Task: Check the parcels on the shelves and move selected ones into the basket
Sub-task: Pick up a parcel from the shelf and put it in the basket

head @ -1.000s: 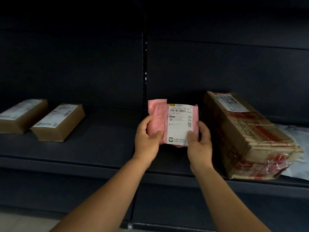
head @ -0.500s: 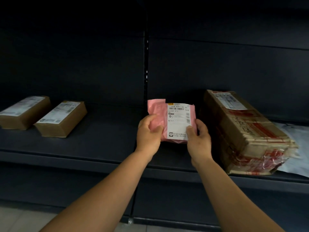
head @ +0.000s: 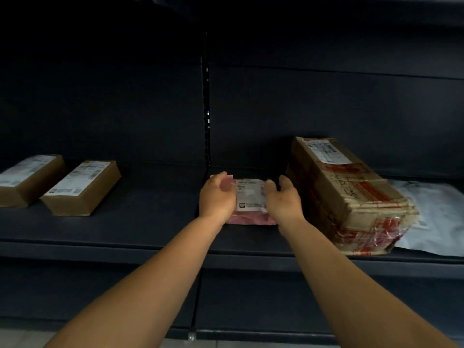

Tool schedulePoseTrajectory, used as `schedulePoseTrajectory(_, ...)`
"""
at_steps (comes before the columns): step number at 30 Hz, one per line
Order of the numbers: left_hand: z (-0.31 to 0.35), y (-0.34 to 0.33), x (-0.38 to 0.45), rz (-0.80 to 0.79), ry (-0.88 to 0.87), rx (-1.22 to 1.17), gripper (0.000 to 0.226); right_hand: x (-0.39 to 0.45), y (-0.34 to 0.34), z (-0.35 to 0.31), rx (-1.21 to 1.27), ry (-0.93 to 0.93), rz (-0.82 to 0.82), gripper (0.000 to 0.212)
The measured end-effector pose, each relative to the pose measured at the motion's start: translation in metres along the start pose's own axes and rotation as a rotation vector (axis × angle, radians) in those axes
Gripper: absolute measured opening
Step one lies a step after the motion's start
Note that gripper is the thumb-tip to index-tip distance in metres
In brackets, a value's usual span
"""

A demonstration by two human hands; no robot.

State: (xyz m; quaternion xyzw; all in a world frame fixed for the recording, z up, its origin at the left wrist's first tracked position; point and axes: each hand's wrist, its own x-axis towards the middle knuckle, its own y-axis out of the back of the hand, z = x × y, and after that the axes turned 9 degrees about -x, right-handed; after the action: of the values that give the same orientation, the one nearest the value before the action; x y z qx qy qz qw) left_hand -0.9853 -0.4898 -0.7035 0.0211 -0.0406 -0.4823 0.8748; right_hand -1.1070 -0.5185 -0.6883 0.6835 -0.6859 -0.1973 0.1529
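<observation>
- No print can be read on any label; all of it is too blurred
- pink parcel, at the centre: white label with a dark square mark in its lower left corner
- large taped box, at 3 o'clock: white label on top, dark handwritten strokes and red printed tape, none legible
- two brown boxes, at 9 o'clock: white labels, print unreadable

Dim, murky shelving; soft blur, wide-angle bowing at edges.
</observation>
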Motion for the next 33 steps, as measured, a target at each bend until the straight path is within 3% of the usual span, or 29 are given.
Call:
schedulePoseTrajectory(5, 0.029, -0.031, -0.009, -0.088, -0.027, -0.116, 0.048, -0.006, 0.027, -0.034, 0.057, 0.226, 0.088, 0.055)
schedulePoseTrajectory(11, 0.054, -0.077, -0.027, -0.214, 0.035, -0.235, 0.057, 0.003, 0.083, -0.054, -0.130, 0.382, 0.242, 0.056)
schedulePoseTrajectory(17, 0.058, -0.113, -0.044, -0.391, 0.152, -0.194, 0.066, 0.034, 0.143, -0.028, -0.376, 0.248, 0.272, 0.066)
schedulePoseTrajectory(24, 0.053, -0.139, -0.055, -0.458, 0.227, -0.144, 0.068, 0.047, 0.189, 0.020, -0.583, 0.012, 0.165, 0.065)
schedulePoseTrajectory(27, 0.045, -0.145, -0.055, -0.461, 0.252, -0.153, 0.068, 0.045, 0.194, 0.038, -0.487, -0.107, 0.104, 0.061)
schedulePoseTrajectory(30, 0.039, -0.147, -0.058, -0.476, 0.274, -0.206, 0.064, 0.038, 0.194, 0.048, -0.208, -0.210, 0.065, 0.043)
schedulePoseTrajectory(33, 0.032, -0.149, -0.060, -0.485, 0.253, -0.258, 0.055, 0.033, 0.192, 0.053, -0.022, -0.209, 0.056, 0.031)
